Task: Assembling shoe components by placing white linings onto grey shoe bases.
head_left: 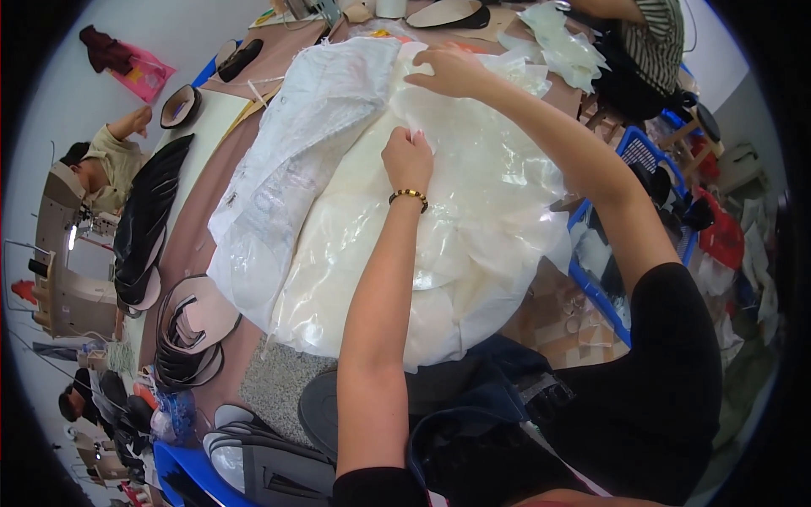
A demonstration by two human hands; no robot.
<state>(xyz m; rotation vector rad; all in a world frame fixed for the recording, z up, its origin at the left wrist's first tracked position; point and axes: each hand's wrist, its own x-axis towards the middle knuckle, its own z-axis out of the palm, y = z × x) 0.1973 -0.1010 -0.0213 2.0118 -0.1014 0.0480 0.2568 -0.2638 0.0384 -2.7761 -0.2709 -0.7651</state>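
Observation:
A big clear plastic bag (pixel 473 237) full of cream-white cut pieces lies on the brown table (pixel 279 63), partly inside a white woven sack (pixel 296 144). My left hand (pixel 407 158), with a beaded bracelet on the wrist, pinches the plastic film near the bag's middle. My right hand (pixel 452 69) rests flat on the bag's far top edge, fingers spread and pressing the film.
Stacks of black shoe-upper pieces (pixel 148 220) and curved pink-lined pieces (pixel 190 329) lie at the table's left. A blue crate (pixel 642 156) stands on the right. One person sits at a sewing machine (pixel 72 296) on the left; another in a striped top (pixel 650 34) is at the far end.

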